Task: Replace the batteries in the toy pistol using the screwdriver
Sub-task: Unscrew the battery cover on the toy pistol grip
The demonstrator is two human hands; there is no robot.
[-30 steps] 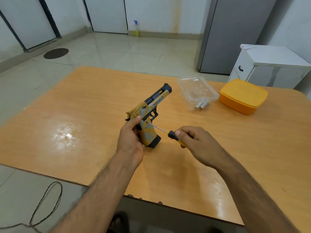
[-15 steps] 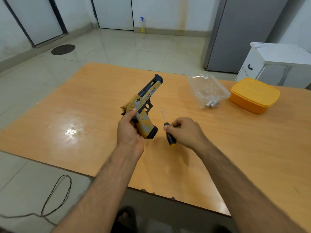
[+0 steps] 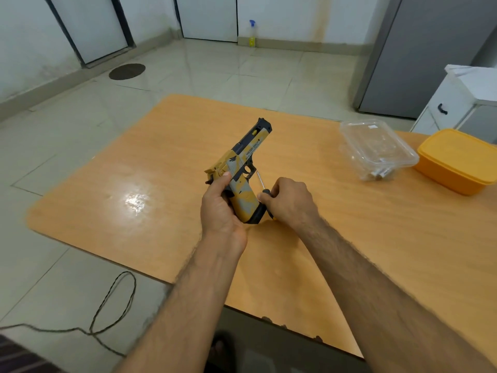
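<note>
Pistol (image 3: 243,173), a yellow-and-grey toy, is held above the middle of the table (image 3: 113,189), muzzle aimed toward 1 o'clock, with the left hand (image 3: 219,208) wrapped around its grip. Right hand (image 3: 289,201), just beside the grip at 3 o'clock, clasps the screwdriver (image 3: 262,188), shaft pointing up. A clear box (image 3: 376,146) holding batteries (image 3: 380,172) sits at 2 o'clock.
</note>
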